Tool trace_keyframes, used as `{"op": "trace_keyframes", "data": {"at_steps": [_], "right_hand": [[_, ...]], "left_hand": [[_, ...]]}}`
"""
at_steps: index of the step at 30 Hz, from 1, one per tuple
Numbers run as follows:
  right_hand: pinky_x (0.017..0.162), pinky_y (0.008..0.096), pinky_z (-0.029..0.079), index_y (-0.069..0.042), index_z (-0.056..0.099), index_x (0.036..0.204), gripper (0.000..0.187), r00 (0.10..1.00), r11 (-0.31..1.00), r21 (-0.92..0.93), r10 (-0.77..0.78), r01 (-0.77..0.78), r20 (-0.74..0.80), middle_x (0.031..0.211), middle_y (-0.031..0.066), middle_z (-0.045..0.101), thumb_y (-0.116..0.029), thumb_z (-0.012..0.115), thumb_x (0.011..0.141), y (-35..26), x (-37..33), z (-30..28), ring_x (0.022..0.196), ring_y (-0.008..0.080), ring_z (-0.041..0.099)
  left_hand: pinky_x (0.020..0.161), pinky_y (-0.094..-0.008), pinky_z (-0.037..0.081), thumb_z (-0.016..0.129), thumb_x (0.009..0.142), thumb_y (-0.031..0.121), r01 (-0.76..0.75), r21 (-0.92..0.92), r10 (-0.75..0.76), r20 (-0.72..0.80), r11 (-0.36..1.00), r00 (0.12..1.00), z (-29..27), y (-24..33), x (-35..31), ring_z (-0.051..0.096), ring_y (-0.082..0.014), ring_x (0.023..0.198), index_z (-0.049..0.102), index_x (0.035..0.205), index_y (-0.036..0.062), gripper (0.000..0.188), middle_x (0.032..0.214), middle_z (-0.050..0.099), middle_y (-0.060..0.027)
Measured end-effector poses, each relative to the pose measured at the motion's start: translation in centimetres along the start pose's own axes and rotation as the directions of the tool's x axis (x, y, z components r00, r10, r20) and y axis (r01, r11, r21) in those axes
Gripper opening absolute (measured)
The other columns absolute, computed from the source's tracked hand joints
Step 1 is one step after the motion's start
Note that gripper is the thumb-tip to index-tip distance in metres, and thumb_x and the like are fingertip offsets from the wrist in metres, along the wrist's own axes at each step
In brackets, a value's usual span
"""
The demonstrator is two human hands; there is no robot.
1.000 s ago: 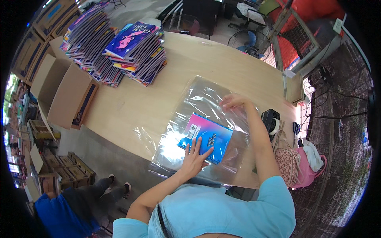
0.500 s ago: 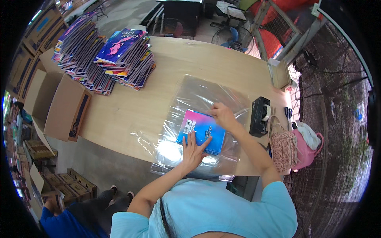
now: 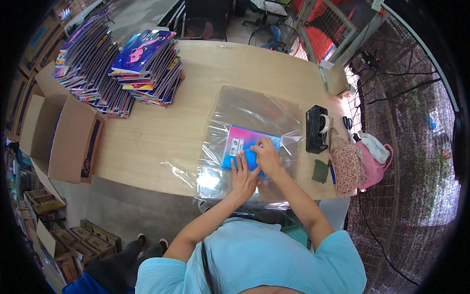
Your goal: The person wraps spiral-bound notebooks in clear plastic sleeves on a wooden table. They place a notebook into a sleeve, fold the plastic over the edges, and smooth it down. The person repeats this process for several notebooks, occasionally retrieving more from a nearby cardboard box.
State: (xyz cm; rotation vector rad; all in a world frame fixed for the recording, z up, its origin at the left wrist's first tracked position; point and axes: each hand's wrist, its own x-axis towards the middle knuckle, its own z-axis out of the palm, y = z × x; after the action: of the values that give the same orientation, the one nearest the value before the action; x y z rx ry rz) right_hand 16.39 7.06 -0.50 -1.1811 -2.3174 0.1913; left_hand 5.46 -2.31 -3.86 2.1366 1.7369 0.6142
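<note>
A spiral notebook with a pink-to-blue cover and a white label lies on clear plastic sheets on the table. My left hand rests on its near part, fingers stretched and spread over the cover. Close beside it, my right hand presses on the cover's right half with fingers bent and pinched together. Whatever may be between those fingertips is hidden. A black tape dispenser with a white roll stands to the right of the plastic.
Two tall notebook stacks stand at the far left, beside an open cardboard box. On the right lie scissors, a green piece, a patterned pouch and a pink bag. A person's legs show at lower left.
My right hand has come from the notebook's far right edge toward me, onto the cover beside my left hand. My left hand stays on the notebook. The whole view has shifted slightly.
</note>
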Motion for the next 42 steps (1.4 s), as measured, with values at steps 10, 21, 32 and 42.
{"op": "trace_keyframes", "data": {"at_steps": [10,21,32,42], "right_hand": [[0.066,0.0373,0.049,-0.007,0.069,0.091,0.025,0.999,0.998,-0.041,0.046,-0.045,0.019,0.08,0.0081,0.057,-0.004,0.062,0.067,-1.6,-1.6,0.3,0.078,0.0268,0.059],[0.076,0.0411,0.051,-0.006,0.062,0.075,0.006,0.986,0.987,-0.019,0.16,-0.159,0.055,0.077,0.0104,0.054,-0.006,0.061,0.069,-1.3,-1.6,0.8,0.079,0.0306,0.059],[0.069,0.0408,0.05,-0.006,0.066,0.074,0.007,0.986,0.989,-0.076,0.136,-0.129,0.097,0.074,0.0106,0.055,-0.009,0.061,0.071,-0.8,-1.8,1.8,0.076,0.0285,0.059],[0.092,0.0547,0.043,0.005,0.048,0.124,0.059,0.908,0.951,-0.25,0.261,-0.182,0.329,0.116,0.0142,0.05,-0.025,0.066,0.076,-4.1,-3.2,-0.9,0.116,0.0302,0.046]], "left_hand": [[0.1,-0.075,0.01,0.063,0.077,0.015,0.017,0.182,0.0,-0.09,0.983,0.996,2.6,-1.2,0.5,0.005,-0.0561,0.136,0.045,0.136,0.0144,0.062,0.148,0.005,-0.0365],[0.094,-0.0801,0.007,0.054,0.083,0.023,0.045,0.23,-0.046,0.001,0.972,0.999,4.1,-0.7,2.4,-0.002,-0.0589,0.135,0.034,0.137,-0.0071,0.065,0.148,0.002,-0.0375],[0.095,-0.0794,0.006,0.057,0.081,0.028,0.056,0.228,-0.054,-0.019,0.972,0.998,3.6,-0.2,3.0,0.002,-0.0587,0.135,0.037,0.137,-0.0049,0.067,0.148,0.007,-0.0364],[0.1,-0.0747,0.005,0.065,0.075,0.012,-0.164,0.047,0.167,-0.067,0.985,0.984,-3.5,-5.0,-2.9,0.013,-0.0464,0.14,0.047,0.134,0.0103,0.062,0.15,0.021,-0.021]]}}
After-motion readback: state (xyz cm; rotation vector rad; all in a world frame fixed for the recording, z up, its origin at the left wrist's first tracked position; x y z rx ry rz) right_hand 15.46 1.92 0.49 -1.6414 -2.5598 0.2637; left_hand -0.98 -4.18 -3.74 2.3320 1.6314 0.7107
